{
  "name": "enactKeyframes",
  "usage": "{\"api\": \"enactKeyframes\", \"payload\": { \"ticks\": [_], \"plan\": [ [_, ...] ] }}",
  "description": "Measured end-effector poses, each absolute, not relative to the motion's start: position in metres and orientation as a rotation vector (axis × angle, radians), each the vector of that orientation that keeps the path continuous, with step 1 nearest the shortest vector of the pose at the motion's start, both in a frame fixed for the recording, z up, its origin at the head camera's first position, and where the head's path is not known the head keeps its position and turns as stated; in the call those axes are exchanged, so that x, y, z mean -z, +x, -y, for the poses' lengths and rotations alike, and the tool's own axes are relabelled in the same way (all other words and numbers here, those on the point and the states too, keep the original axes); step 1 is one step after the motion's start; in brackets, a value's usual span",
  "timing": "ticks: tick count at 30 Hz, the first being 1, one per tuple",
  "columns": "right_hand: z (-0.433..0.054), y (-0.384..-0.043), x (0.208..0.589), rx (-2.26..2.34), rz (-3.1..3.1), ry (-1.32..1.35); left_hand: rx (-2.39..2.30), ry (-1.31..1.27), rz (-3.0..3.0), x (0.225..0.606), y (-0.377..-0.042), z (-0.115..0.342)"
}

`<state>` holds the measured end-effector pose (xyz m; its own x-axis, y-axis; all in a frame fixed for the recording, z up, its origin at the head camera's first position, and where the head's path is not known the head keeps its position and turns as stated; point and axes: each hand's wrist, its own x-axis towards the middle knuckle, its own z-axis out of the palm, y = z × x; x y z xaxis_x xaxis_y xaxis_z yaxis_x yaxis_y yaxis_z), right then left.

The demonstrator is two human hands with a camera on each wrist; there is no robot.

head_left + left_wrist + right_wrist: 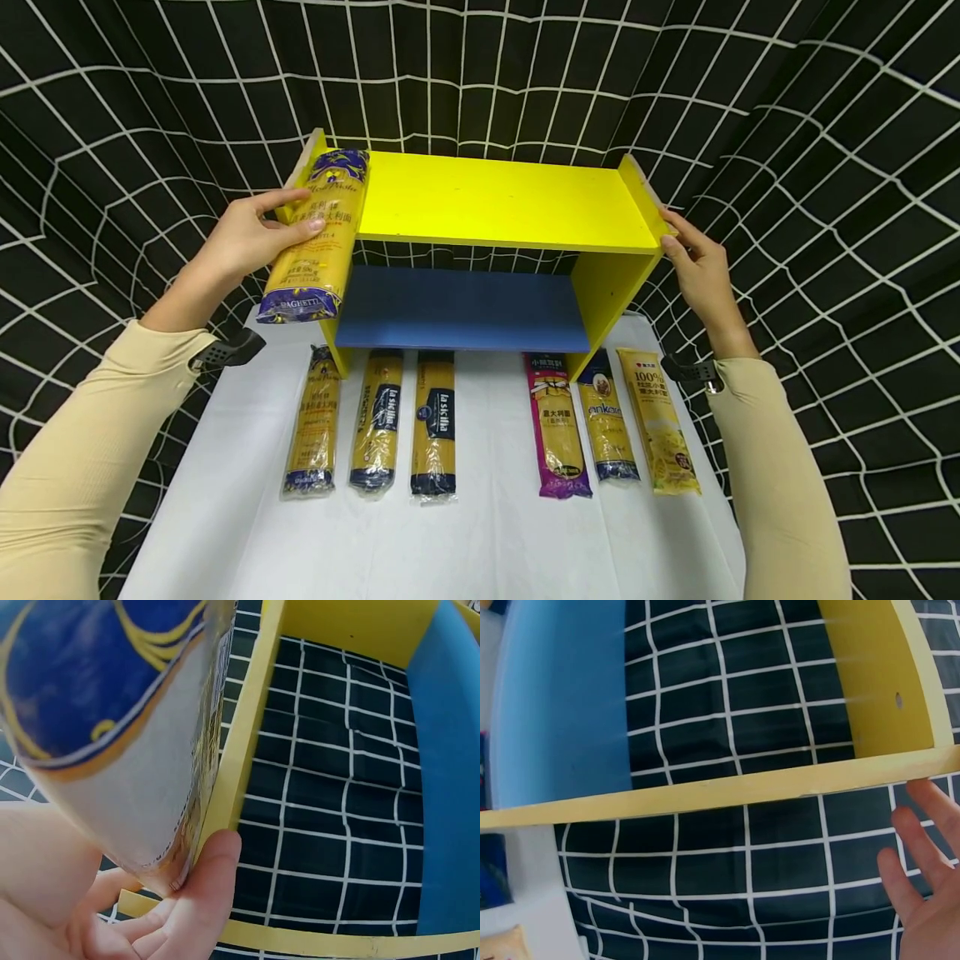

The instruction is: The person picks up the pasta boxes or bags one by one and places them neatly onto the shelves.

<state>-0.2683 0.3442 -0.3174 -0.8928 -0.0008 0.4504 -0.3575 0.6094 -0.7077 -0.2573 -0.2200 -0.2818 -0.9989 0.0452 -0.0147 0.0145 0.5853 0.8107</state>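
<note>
My left hand (251, 233) grips a yellow spaghetti pack (322, 237) with blue ends, thumb across its front. The pack is tilted, its upper end leaning over the left end of the yellow upper board of a two-tier shelf (495, 200). Close up in the left wrist view, the pack's blue and clear lower end (112, 712) stands beside the shelf's yellow side panel. At the opposite end, my right hand (697, 258) holds the shelf's right side panel by its front corner, thumb and forefinger at the edge. Its other fingers (922, 851) extend loosely beside the panel.
On the white table (480, 550) lie a matching spaghetti pack (313, 425), two la sicilia packs (433, 429), a magenta-edged pack (558, 429), a blue-ended pack (609, 421) and a yellow pack (660, 425). The shelf has a blue lower board (461, 308). Black white-gridded cloth (480, 75) surrounds it.
</note>
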Motion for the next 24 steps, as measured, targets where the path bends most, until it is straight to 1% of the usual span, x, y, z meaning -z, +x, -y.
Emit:
{"api": "enactKeyframes", "payload": {
  "ticks": [8,24],
  "plan": [
    [-0.3444,-0.2690,0.3187,-1.210,2.425,0.272,-1.411,0.094,-2.792,0.2816,-0.2567,0.2183],
    [-0.3444,-0.2700,0.3204,-1.222,2.414,0.268,-1.428,0.070,-2.800,0.2831,-0.2591,0.2187]
  ]
}}
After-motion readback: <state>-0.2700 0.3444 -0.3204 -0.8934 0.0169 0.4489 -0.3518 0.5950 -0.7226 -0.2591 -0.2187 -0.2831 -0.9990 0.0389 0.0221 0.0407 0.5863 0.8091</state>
